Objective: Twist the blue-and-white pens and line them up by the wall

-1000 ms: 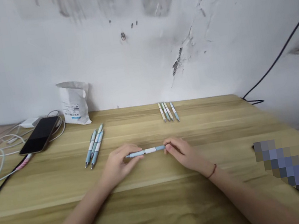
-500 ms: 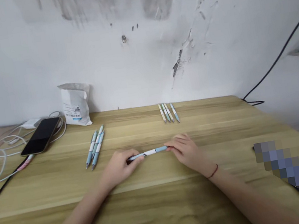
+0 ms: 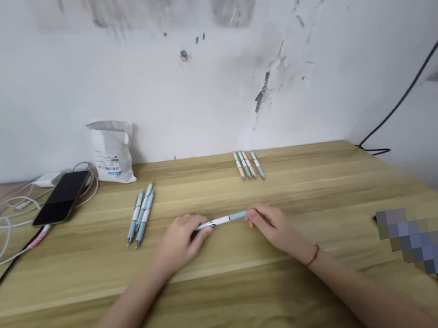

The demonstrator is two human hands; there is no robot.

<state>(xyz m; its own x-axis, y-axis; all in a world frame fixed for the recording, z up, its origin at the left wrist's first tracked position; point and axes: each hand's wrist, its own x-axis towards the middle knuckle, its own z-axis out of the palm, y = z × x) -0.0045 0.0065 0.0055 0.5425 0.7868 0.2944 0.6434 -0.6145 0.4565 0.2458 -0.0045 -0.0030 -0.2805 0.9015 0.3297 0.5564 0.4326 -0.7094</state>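
Head camera: our left hand (image 3: 183,240) is closed round the left end of a pale-blue-and-white click pen (image 3: 223,220), thumb along its near side, while our right hand (image 3: 274,227) pinches the other end between thumb and fingers. The pen lies nearly level between them, over the middle of the wooden table (image 3: 226,308); we cannot tell whether it touches the wood. Half a second ago our right fingers lay over that end with the back of the hand uppermost — now the thumb shows on top, so the hand has rolled. We take that as a fresh grip on the pen's end, with the work centred there. A red cord bracelet (image 3: 313,256) circles the right wrist. Beyond the left hand, three pens (image 3: 145,217) lie bunched at a slant; farther back, to the right, four pens (image 3: 245,166) lie side by side, the last slightly apart. Against the wall leans a white plastic pouch (image 3: 111,154) — near a black smartphone (image 3: 63,198)
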